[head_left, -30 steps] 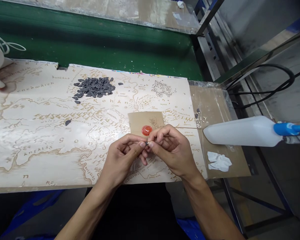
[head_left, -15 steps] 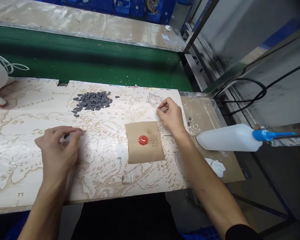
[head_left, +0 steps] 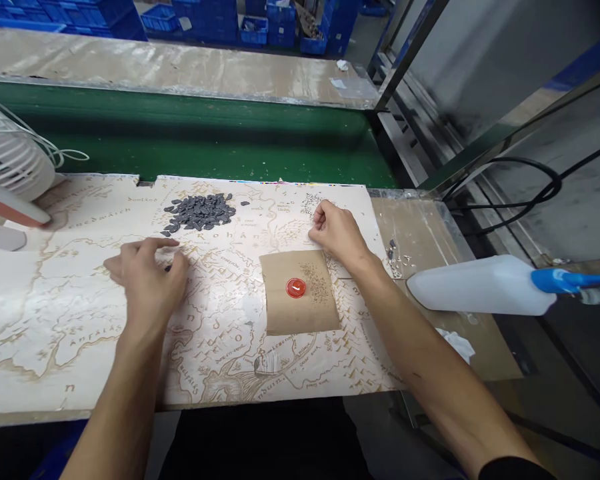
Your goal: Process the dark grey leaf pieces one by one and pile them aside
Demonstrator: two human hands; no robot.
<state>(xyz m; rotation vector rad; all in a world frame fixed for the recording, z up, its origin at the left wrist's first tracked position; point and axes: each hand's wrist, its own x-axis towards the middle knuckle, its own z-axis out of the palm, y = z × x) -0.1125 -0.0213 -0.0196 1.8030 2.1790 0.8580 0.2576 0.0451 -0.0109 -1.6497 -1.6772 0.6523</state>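
My left hand (head_left: 150, 277) hovers over a map-printed sheet (head_left: 95, 267), its index finger and thumb apart. Within its curled fingers shows a small black piece (head_left: 168, 268), partly hidden. Just beyond lies a pile of flat black pieces (head_left: 203, 212), with one stray piece to its right. My right hand (head_left: 339, 230) is closed in a pinch beside a scatter of tiny pale bits (head_left: 311, 202); whatever its fingertips hold is too small to make out. Below it, a brown paper square (head_left: 280, 317) carries a glossy red disc (head_left: 295, 288) and a patch of tiny specks.
A white bottle with a blue nozzle (head_left: 480, 283) lies on its side at the right, near a crumpled white tissue (head_left: 457, 345). A white fan (head_left: 15, 157) stands at the left. Behind the sheet runs a green belt (head_left: 220, 143); blue crates (head_left: 205, 23) stand beyond.
The view has shifted, bringing more of the fan into sight. My left hand has moved right, with its index finger and thumb further apart. My right hand stays near the pale bits, fingers more curled.
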